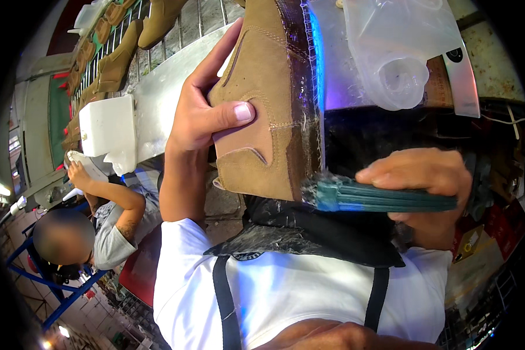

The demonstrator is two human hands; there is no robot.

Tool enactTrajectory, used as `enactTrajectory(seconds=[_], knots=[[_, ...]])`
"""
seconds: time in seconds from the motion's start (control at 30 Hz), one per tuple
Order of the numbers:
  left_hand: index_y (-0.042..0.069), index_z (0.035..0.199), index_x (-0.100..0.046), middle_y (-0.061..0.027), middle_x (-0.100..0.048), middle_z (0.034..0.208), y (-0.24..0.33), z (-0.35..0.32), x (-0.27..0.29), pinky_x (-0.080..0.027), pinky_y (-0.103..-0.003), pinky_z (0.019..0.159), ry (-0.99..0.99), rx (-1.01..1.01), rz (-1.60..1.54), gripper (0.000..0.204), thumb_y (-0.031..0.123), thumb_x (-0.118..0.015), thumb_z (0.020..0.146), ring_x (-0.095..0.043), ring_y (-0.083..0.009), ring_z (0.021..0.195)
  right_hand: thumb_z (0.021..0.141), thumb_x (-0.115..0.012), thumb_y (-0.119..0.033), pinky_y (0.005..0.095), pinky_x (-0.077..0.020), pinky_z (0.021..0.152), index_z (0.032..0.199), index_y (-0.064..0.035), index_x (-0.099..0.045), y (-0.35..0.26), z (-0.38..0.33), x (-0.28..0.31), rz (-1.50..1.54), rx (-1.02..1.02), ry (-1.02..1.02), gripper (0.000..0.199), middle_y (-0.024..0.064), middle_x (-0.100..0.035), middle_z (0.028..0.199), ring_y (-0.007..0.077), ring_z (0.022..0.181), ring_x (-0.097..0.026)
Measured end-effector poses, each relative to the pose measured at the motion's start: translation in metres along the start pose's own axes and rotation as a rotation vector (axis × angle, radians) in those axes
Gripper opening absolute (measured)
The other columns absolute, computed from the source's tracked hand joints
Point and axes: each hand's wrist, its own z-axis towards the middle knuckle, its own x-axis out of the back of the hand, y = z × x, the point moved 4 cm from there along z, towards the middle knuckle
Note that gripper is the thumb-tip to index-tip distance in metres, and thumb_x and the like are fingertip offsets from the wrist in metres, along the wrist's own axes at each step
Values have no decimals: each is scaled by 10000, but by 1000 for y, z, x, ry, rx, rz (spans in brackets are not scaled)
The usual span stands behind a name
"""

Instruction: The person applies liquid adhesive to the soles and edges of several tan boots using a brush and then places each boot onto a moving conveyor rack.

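A tan suede boot [256,76] is held up in front of me by my left hand [195,119], the thumb pressed on its side and the fingers behind it. A dark, shiny wet-looking band runs along the boot's lower border, beside a stitched edge lit blue. My right hand [429,172] is closed around the handle of a green brush [385,197]. The brush's tip, matted with pale strands, meets the lower corner of the boot next to the dark band. The palm side of my right hand is partly hidden.
A translucent plastic container [402,52] stands at the upper right beside a white upright device [462,81]. At the left, a white box [108,128] sits by the metal worktop [157,99]. Boots hang on a wire rack [149,58] beyond. A co-worker [119,213] works at the left.
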Motion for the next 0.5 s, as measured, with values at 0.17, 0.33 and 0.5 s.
enactTrajectory(seconds=[0.17,0.33,0.5], knots=[[9,1573,-278,-187,-587,1377,10,-3,-1,-442,-333,1057,-16,8,56,1040,85,-822,690,-627,-231,1204,904,-740,-170,319,-571,629,1130,88,-636,2,38,32,-214,-97,99,358,268,-661,1120,221,712,-666],[13,1571,-290,-190,-623,1324,18,-5,2,-453,-320,1037,20,17,149,1062,99,-838,664,-655,-223,1155,845,-779,-145,329,-590,661,1026,57,-674,-13,54,5,-417,228,-109,291,211,-720,907,284,760,-725],[4,1564,-303,-204,-634,1299,22,-7,4,-453,-321,1035,26,34,180,1064,98,-844,652,-656,-221,1150,832,-783,-136,319,-588,648,960,65,-678,-4,60,12,-289,196,-141,261,210,-718,908,283,759,-724]])
